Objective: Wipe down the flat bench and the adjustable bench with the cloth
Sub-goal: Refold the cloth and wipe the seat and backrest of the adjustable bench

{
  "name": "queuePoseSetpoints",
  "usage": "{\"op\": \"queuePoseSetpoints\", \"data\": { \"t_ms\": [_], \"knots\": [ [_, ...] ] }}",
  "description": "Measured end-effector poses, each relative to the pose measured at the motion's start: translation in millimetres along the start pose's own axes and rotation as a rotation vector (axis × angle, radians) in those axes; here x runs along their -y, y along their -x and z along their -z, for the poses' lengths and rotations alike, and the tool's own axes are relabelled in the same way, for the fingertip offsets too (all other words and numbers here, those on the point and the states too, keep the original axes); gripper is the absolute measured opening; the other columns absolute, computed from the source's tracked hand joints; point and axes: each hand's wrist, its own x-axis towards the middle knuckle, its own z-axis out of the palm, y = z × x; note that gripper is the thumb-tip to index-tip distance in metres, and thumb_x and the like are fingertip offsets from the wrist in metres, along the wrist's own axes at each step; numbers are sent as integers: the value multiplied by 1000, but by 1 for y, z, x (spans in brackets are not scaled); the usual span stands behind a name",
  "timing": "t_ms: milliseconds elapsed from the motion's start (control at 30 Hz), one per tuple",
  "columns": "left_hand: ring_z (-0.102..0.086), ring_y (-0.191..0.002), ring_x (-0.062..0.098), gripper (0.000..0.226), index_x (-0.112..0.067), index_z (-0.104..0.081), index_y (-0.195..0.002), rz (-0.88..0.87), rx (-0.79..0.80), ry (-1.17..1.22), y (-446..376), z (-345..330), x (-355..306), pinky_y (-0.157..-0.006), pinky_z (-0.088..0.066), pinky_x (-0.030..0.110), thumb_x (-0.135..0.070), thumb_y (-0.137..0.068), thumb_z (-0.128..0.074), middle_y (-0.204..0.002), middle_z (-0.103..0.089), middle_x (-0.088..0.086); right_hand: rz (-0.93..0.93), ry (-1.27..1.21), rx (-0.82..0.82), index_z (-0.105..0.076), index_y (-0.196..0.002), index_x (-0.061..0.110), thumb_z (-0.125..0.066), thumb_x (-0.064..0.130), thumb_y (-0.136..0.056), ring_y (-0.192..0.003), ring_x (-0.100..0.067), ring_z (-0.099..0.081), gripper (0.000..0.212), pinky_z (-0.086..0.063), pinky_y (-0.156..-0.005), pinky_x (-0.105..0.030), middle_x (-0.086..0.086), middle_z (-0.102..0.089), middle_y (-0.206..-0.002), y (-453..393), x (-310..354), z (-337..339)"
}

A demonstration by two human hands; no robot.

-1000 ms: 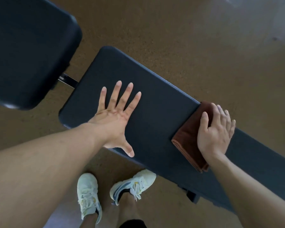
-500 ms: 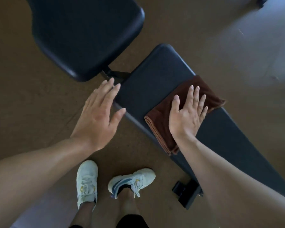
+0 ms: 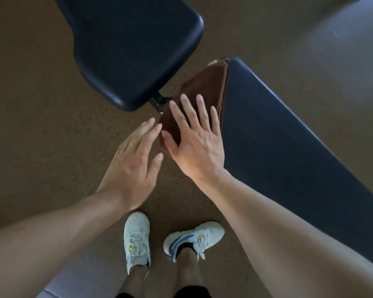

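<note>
You are pressing the brown cloth (image 3: 202, 91) flat under your right hand (image 3: 197, 143), fingers spread, at the near end of the long bench pad (image 3: 289, 136). Your left hand (image 3: 131, 166) is hovering beside it, fingers straight, holding nothing. Keep the palm flat and catch the cloth as it is reaching the pad's end edge. The seat pad (image 3: 134, 44) is sitting just across the gap; floor (image 3: 41, 115) room lies left.

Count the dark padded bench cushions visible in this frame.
2. One dark padded seat cushion sits at top centre; a longer dark padded cushion runs to the right edge, the brown folded cloth on its near end. Others may lie outside view.
</note>
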Motion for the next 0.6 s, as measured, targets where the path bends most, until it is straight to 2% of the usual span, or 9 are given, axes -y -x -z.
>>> {"op": "queuePoseSetpoints", "data": {
  "t_ms": [133, 233, 367, 467, 600],
  "knots": [
    [-5, -158, 7, 58, -20, -21, -162, -179, 59, -84, -27, -5, -27, -124, -7, 29, -38, -108, -36, -172, -13, -3, 23, 34, -24, -18, -168, 26, -34, 53, -111, -163, -28, -7, 65, -14, -130, -52, -2, -14, -176, 46, -24, -10],
    [2, -158, 5, 64, -19, -20, -163, -310, 163, -119, -48, -18, -51, -127, -2, 30, -48, -107, -32, -173, -9, -3, -85, 36, -50, -17, -168, 26, -34, 53, -112, -164, -26, -7, 65, -16, -131, -50, -2, -14, -176, 87, -44, -20],
    [4, -158, 6, 66, -21, -18, -163, -451, 269, -147, -67, -45, -90, -130, -2, 34, -53, -106, -27, -172, -9, -5, -242, 5, -93, -22, -168, 26, -43, 50, -110, -163, -25, -14, 66, -21, -130, -49, -2, -19, -175, 145, -71, -29],
    [10, -158, 7, 69, -22, -11, -163, -553, 360, -219, -79, -70, -121, -128, 5, 33, -55, -104, -24, -172, -2, -5, -432, -29, -113, -27, -166, 22, -41, 50, -111, -162, -26, -17, 63, -21, -130, -50, -3, -23, -174, 199, -98, -38],
    [38, -148, 7, 78, -28, 19, -160, -604, 569, -445, -89, -108, -160, -124, 21, 40, -66, -95, -3, -165, 33, -10, -863, -49, -118, -32, -162, 13, -28, 56, -111, -159, -32, -25, 67, -25, -126, -54, -9, -31, -170, 270, -130, -44]
  ]
}}
